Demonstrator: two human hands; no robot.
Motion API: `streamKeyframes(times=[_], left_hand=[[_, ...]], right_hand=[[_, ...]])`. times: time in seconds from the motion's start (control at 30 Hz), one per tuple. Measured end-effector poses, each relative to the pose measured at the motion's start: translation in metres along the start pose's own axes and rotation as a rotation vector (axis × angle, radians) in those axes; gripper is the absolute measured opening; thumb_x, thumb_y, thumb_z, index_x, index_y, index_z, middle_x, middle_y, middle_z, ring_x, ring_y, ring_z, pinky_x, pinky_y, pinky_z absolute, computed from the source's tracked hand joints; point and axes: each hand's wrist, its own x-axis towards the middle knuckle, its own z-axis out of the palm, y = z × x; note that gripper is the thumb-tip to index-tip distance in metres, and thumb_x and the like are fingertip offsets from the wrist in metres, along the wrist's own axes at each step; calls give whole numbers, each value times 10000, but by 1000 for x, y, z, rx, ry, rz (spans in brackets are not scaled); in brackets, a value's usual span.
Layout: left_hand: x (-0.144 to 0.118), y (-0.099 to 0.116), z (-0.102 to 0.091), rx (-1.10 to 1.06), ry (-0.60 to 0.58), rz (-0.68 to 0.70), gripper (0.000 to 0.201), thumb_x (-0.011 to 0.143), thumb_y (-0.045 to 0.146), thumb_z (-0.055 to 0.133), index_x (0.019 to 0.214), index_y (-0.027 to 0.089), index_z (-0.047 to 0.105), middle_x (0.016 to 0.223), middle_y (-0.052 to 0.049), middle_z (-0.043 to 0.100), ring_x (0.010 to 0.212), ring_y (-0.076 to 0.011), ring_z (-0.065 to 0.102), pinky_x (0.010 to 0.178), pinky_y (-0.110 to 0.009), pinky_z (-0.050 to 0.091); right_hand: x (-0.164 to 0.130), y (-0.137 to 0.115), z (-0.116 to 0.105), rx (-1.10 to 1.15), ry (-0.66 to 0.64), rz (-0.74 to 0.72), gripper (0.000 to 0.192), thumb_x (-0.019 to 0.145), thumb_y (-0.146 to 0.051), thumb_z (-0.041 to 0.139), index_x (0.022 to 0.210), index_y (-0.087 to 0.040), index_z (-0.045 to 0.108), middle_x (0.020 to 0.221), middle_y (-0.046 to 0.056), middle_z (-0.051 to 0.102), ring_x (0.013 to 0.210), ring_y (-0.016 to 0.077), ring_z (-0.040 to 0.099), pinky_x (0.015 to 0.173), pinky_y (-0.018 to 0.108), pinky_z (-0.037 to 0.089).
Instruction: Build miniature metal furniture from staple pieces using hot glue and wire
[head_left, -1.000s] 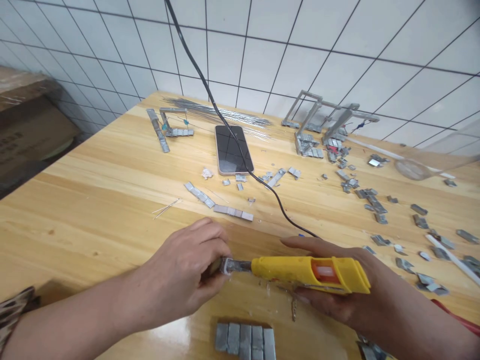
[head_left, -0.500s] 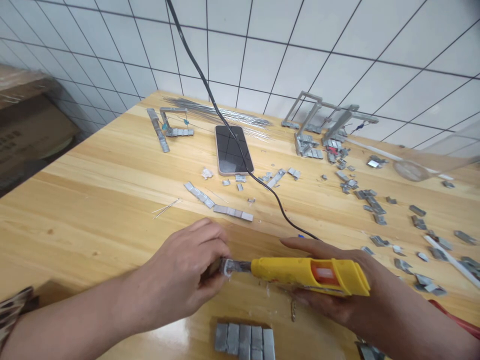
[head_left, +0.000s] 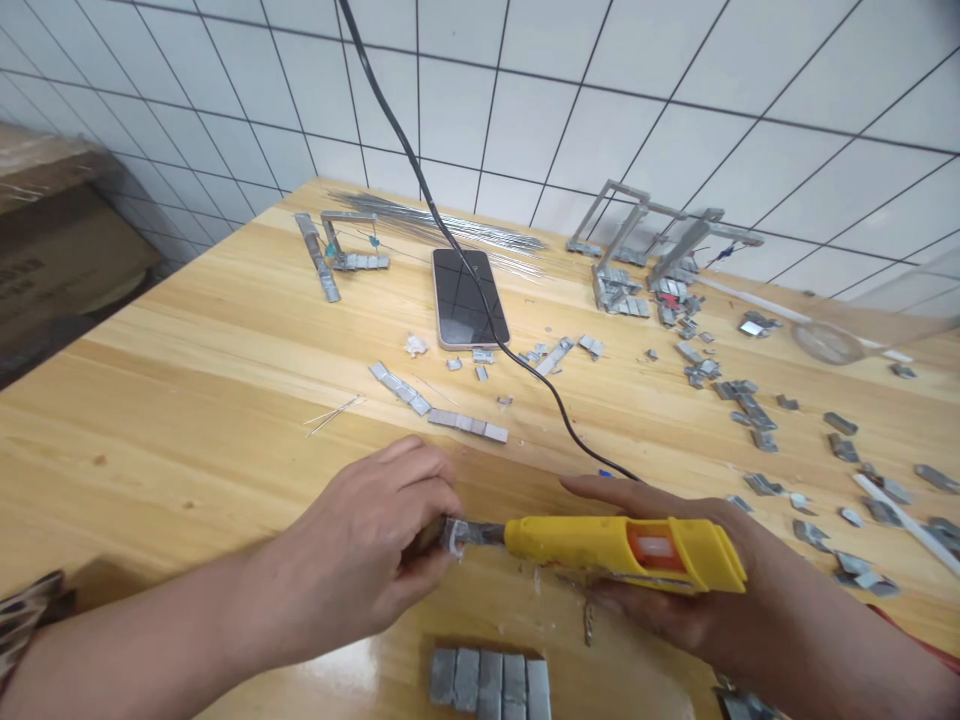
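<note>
My right hand (head_left: 675, 570) is wrapped round a yellow hot glue gun (head_left: 585, 545), which points left. Its dark nozzle meets a small grey metal piece (head_left: 454, 537) pinched in the fingers of my left hand (head_left: 375, 530). Whitish, glue-like material shows on that piece at the nozzle tip; the rest of it is hidden by my fingers. Below the two hands, a row of grey metal blocks (head_left: 490, 682) lies side by side on the wooden table (head_left: 187, 440). Two jointed grey strips (head_left: 467, 426) lie just beyond my left hand.
A black cord (head_left: 555, 395) crosses a phone (head_left: 466, 300) towards the glue gun. Thin metal rods (head_left: 450, 232) lie by the tiled wall. Small grey frames (head_left: 622, 250) stand at the back right, and another frame (head_left: 352, 240) at the back left. Loose metal bits (head_left: 750, 410) scatter the right side.
The glue gun and my right hand have shifted very slightly to the right in the picture. Both hands keep their holds, and the nozzle stays at the grey piece.
</note>
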Motion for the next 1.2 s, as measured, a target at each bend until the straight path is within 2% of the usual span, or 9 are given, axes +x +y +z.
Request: streamKeyframes(times=[0.3,0.53,0.73,0.97,1.2], left_hand=[[-2,1,0,6,5,9,145,832,47,546,896,172,583,843,-36,574,802,-186,498,716,-321,404],[0,2,-2,11,16,16,152,821,34,545,889,165,585,839,-37,578,797,-184,490,723,-319,402],[0,1,-1,15,12,4,145,822,41,534,866,165,592,820,-40,573,780,-188,486,708,-320,400],[0,2,-1,9,17,11,123,829,48,537,852,154,594,810,-42,575,772,-184,484,692,-310,398],[0,4,0,15,37,24,125,828,43,536,848,151,598,799,-43,575,762,-184,480,687,-312,395]], right_hand=[[2,-4,-4,-21,-35,17,582,737,-386,610,1302,-272,539,812,-2,757,628,207,682,563,271,534],[2,1,-2,-35,-19,6,603,727,-398,611,1314,-283,531,751,-14,747,611,199,666,550,259,522],[3,-4,-4,-25,-20,5,596,707,-392,597,1286,-261,556,737,-10,747,542,179,649,504,248,515],[3,8,-2,-88,25,-97,580,736,-324,657,1302,-266,540,786,-18,755,593,160,675,542,210,533],[2,5,-1,-71,7,-74,566,753,-325,634,1307,-281,531,743,-38,746,540,143,657,504,196,521]])
